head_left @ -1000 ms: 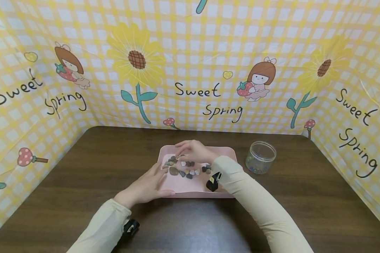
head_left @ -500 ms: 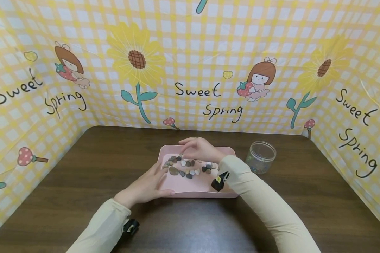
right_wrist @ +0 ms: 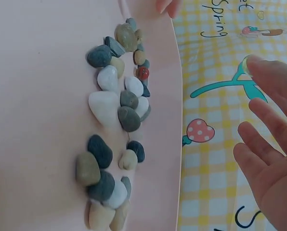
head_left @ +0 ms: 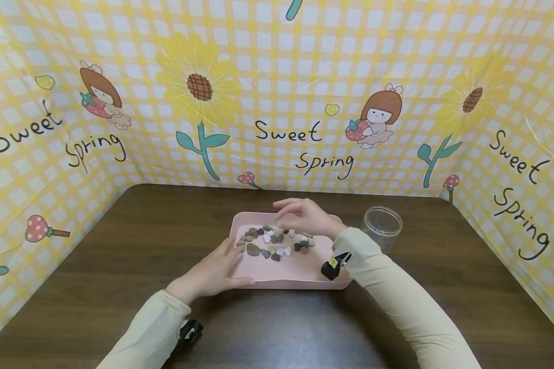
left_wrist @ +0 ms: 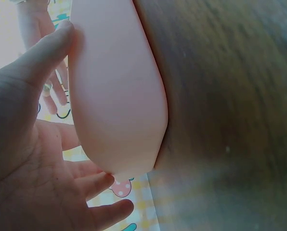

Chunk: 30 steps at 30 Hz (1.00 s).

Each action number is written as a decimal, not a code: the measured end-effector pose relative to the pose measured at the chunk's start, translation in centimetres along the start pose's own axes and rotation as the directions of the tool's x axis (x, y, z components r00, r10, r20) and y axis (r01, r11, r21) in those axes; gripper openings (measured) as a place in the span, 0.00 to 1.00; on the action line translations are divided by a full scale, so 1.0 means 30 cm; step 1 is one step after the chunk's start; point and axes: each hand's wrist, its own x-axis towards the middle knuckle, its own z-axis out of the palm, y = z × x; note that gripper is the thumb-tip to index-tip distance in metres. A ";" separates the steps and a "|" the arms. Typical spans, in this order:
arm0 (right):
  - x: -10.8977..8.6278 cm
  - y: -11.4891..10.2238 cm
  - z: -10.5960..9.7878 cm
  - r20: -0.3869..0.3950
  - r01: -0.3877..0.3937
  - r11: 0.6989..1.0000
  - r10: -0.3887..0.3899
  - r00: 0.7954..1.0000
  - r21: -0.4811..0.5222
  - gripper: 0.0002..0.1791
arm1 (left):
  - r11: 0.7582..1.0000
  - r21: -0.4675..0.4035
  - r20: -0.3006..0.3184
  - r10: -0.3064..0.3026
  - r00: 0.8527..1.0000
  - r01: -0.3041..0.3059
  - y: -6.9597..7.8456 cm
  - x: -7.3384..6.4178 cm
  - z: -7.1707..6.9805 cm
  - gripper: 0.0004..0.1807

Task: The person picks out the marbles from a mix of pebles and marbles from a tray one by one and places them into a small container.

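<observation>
My left hand rests at the left end of a shallow pink tray, thumb on the near rim, fingers loosely extended along the side. Inside the tray, grey, white and tan pebbles lie in an elongated ring, with a red glass bead among them. Above the far part of the ring is my right hand, pinching a small clear yellowish-green glass bead between thumb and index finger. Its other fingers are spread. The bead is tiny in the head view.
To the right of the tray stands a clear round jar, partly behind the right sleeve; its contents are mostly hidden. Both stand on a dark wooden table. A yellow checked cloth hangs behind and at both sides.
My right hand has moved rightward along the far row of pebbles, uncovering stones at the left. Its sleeve now covers more of the jar. My left hand has stayed put.
</observation>
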 end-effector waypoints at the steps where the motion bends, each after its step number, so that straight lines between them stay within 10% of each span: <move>1: -0.006 -0.001 -0.006 -0.003 -0.004 1.000 0.004 1.000 0.001 0.10 | 1.000 0.001 -0.001 0.001 1.000 -0.001 0.000 0.000 0.000 0.47; 30: -0.221 0.057 -0.183 -0.201 -0.061 0.997 0.069 0.977 0.045 0.11 | 1.000 0.002 -0.010 0.012 1.000 -0.012 -0.003 0.000 0.005 0.47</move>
